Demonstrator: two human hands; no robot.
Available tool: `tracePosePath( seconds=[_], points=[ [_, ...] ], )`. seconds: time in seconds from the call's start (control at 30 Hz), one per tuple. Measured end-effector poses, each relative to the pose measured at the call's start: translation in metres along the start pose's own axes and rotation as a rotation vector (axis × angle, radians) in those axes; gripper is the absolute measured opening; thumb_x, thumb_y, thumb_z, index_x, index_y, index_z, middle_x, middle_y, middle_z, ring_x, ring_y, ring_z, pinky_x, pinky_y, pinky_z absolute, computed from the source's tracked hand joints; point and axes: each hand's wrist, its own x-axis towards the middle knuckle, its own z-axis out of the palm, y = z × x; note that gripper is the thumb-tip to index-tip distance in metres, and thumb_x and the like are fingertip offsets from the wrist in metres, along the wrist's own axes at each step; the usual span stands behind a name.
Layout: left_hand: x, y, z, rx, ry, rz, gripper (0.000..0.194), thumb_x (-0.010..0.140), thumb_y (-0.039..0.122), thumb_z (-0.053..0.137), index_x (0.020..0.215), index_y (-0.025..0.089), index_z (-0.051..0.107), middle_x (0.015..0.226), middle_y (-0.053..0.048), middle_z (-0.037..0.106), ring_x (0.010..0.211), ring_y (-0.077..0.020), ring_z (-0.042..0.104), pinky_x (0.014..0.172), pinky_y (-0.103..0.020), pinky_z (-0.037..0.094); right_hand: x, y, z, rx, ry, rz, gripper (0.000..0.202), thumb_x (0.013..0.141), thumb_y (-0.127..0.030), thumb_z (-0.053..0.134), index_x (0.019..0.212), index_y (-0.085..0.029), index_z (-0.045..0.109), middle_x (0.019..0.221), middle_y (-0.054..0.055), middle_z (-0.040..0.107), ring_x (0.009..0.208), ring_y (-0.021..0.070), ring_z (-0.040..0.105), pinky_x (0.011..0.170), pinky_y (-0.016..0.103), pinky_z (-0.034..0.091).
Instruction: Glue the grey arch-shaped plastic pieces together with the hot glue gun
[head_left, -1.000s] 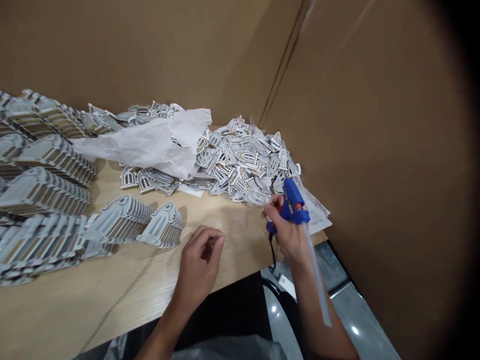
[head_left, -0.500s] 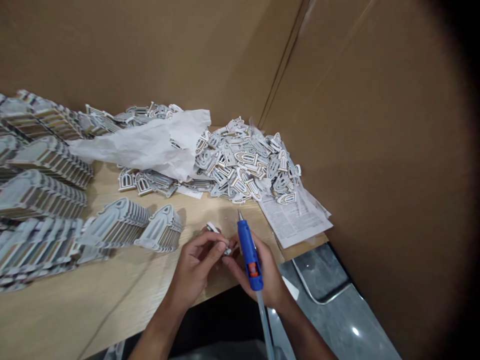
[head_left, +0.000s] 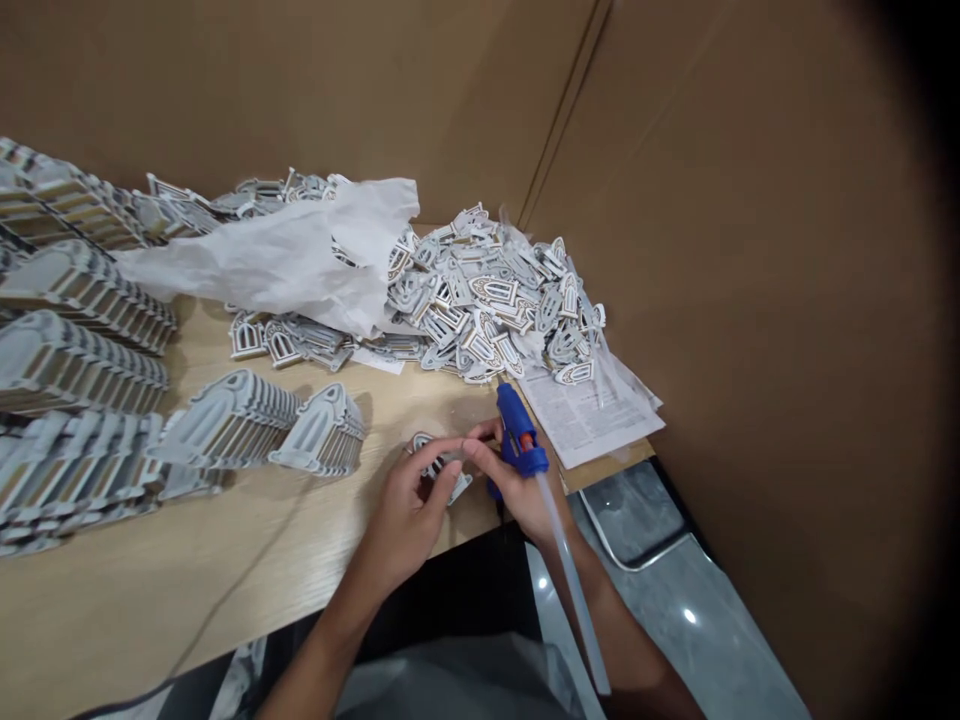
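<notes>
My left hand (head_left: 416, 505) is closed on a small white arched piece (head_left: 459, 488), which shows below and beside its fingers. Against it, my right hand (head_left: 517, 485) has its thumb and finger at the piece's upper edge, while a blue glue gun (head_left: 517, 425) rests in the same hand. The gun's nozzle points away toward the heap, and a long clear glue stick (head_left: 574, 585) trails from its back over the wrist. My right fingers behind the gun are partly hidden.
Rows of stacked arched pieces (head_left: 232, 420) stand at the left. A loose heap of them (head_left: 480, 300) lies at the back, beside crumpled white paper (head_left: 285, 265) and a printed sheet (head_left: 577, 430). Cardboard walls (head_left: 300, 90) rise behind. A cable (head_left: 225, 595) crosses the table's left front.
The glue gun has tilted over to the right with my right hand. The arched piece has turned and more of it shows. The whole view has shifted slightly.
</notes>
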Motion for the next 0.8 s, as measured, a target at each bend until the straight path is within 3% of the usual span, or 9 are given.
tracePosePath(
  seconds=[0.1,0.17,0.27,0.37,0.43,0.5,0.6,0.7,0.8],
  points=[
    [-0.003,-0.002,0.001,-0.049,-0.049,-0.068,0.03,0.107,0.046,0.063,0.127,0.028,0.076,0.105,-0.006,0.074,0.08,-0.0192,0.071,0.068,-0.029,0.057,0.003,0.002,-0.001,-0.021,0.061,-0.02,0.029,0.089,-0.047,0.089,0.093,-0.023,0.072,0.092,0.002,0.076,0.069,0.0158,0.066,0.064,0.029,0.055],
    [-0.005,-0.003,0.003,-0.159,-0.087,-0.138,0.035,0.108,0.048,0.061,0.137,0.029,0.068,0.095,-0.002,0.066,0.056,-0.012,0.058,0.05,-0.025,0.048,0.005,0.003,-0.002,0.027,0.079,-0.001,0.03,0.088,-0.045,0.089,0.091,-0.024,0.068,0.091,0.0,0.074,0.064,0.0137,0.062,0.06,0.028,0.051],
    [-0.006,-0.001,0.007,-0.32,-0.045,-0.179,0.055,0.105,0.047,0.066,0.153,0.034,0.044,0.093,0.004,0.058,0.049,-0.0087,0.054,0.047,-0.025,0.052,0.008,0.002,-0.006,0.154,0.133,0.019,0.038,0.086,-0.043,0.09,0.087,-0.025,0.056,0.093,-0.002,0.071,0.059,0.0112,0.056,0.055,0.028,0.047],
    [-0.004,0.002,0.01,-0.382,0.079,-0.183,0.075,0.097,0.043,0.077,0.154,0.035,0.028,0.092,0.006,0.06,0.054,-0.0093,0.056,0.047,-0.021,0.051,0.01,-0.001,-0.013,0.164,0.153,0.006,0.043,0.086,-0.044,0.089,0.087,-0.026,0.051,0.093,-0.002,0.07,0.06,0.0112,0.055,0.055,0.028,0.046],
    [-0.002,0.004,0.009,-0.383,0.116,-0.183,0.068,0.092,0.041,0.083,0.143,0.029,0.039,0.093,0.003,0.065,0.063,-0.0105,0.06,0.053,-0.019,0.051,0.009,-0.005,-0.017,0.124,0.119,-0.012,0.042,0.089,-0.045,0.088,0.09,-0.026,0.05,0.092,-0.003,0.068,0.061,0.0115,0.056,0.056,0.027,0.047],
    [0.0,0.008,0.007,-0.36,0.102,-0.186,0.047,0.091,0.042,0.084,0.123,0.023,0.055,0.091,0.001,0.066,0.071,-0.0117,0.063,0.06,-0.02,0.052,0.007,-0.011,-0.02,0.089,0.055,-0.031,0.039,0.091,-0.043,0.087,0.091,-0.026,0.051,0.091,-0.003,0.067,0.06,0.0108,0.058,0.056,0.027,0.049],
    [0.002,0.013,0.002,-0.31,0.041,-0.212,0.032,0.097,0.047,0.076,0.101,0.018,0.064,0.078,0.003,0.059,0.062,-0.0106,0.058,0.058,-0.022,0.049,0.001,-0.02,-0.02,0.063,-0.008,-0.076,0.037,0.092,-0.038,0.088,0.09,-0.025,0.053,0.091,-0.003,0.069,0.059,0.0098,0.06,0.057,0.026,0.051],
    [0.003,0.014,0.0,-0.293,-0.009,-0.233,0.029,0.099,0.046,0.07,0.101,0.017,0.066,0.076,0.003,0.06,0.056,-0.011,0.057,0.057,-0.025,0.05,-0.005,-0.024,-0.015,0.02,-0.052,-0.101,0.031,0.093,-0.032,0.088,0.091,-0.025,0.057,0.092,-0.001,0.073,0.066,0.0122,0.066,0.062,0.026,0.055],
    [0.002,0.012,-0.001,-0.304,-0.011,-0.228,0.024,0.096,0.038,0.071,0.107,0.017,0.069,0.082,0.0,0.067,0.063,-0.0134,0.061,0.062,-0.025,0.052,-0.007,-0.02,-0.008,0.005,-0.089,-0.156,0.03,0.094,-0.027,0.087,0.092,-0.025,0.057,0.095,0.001,0.076,0.079,0.0165,0.072,0.075,0.029,0.06]
  ],
)
